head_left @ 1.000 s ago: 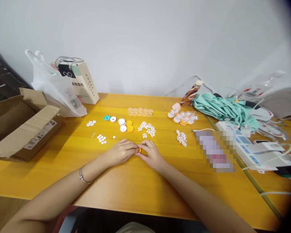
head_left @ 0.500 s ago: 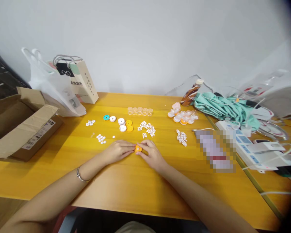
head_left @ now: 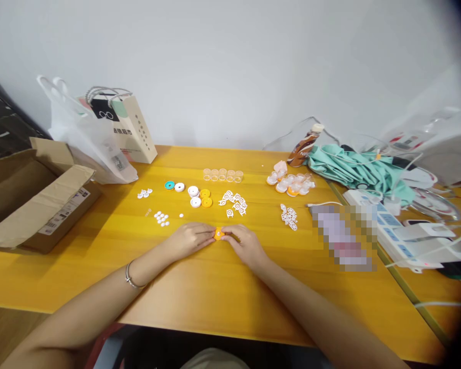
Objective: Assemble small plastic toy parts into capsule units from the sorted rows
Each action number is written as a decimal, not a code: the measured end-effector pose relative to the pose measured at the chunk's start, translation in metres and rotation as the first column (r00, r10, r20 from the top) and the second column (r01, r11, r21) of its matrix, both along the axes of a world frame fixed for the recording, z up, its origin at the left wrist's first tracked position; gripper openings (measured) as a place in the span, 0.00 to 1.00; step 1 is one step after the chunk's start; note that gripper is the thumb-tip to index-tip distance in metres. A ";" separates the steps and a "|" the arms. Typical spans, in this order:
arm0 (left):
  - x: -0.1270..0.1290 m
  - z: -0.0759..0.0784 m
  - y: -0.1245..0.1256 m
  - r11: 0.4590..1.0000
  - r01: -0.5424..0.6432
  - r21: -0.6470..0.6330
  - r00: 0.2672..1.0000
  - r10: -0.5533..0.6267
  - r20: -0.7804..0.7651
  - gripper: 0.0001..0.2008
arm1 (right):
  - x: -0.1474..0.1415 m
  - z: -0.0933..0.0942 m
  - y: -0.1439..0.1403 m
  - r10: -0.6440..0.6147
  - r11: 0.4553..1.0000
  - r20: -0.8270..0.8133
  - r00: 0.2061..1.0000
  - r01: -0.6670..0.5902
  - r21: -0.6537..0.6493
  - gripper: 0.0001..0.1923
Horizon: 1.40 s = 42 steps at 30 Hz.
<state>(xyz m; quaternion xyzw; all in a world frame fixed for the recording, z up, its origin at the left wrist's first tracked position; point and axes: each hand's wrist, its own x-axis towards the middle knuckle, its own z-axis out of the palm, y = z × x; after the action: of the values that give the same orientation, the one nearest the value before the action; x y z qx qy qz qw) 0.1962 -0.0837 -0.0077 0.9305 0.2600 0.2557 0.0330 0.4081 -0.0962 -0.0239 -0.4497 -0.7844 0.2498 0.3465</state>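
Fingertips of both hands meet on a small orange disc [head_left: 218,234] just above the yellow table [head_left: 215,297]. The left hand [head_left: 190,240] pinches it from one side, the right hand [head_left: 246,245] from the other, fingers closed on its rim. From here I judge the grip thin: the piece is tiny, and a hard squeeze could pop it loose onto the table, where it might roll off. Just beyond the knuckles lie white lattice pieces [head_left: 234,202] and white and yellow discs [head_left: 200,197]; a careless wrist could scatter them. A cluster of small white dots [head_left: 162,219] sits near the left hand. Farther out stand a cardboard box [head_left: 34,195] and a paper bag [head_left: 132,130].
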 end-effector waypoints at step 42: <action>0.000 0.008 0.000 0.987 0.074 0.144 0.975 -0.041 -0.220 0.13 | 0.003 0.002 -0.005 0.080 0.888 0.301 0.950 -0.205 0.411 0.13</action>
<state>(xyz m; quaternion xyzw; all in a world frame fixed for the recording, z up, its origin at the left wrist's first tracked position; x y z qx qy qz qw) 0.1957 -0.0838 0.0006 0.9598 0.2148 0.1710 -0.0587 0.4107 -0.1009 -0.0221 -0.3311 -0.8920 0.0271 0.3064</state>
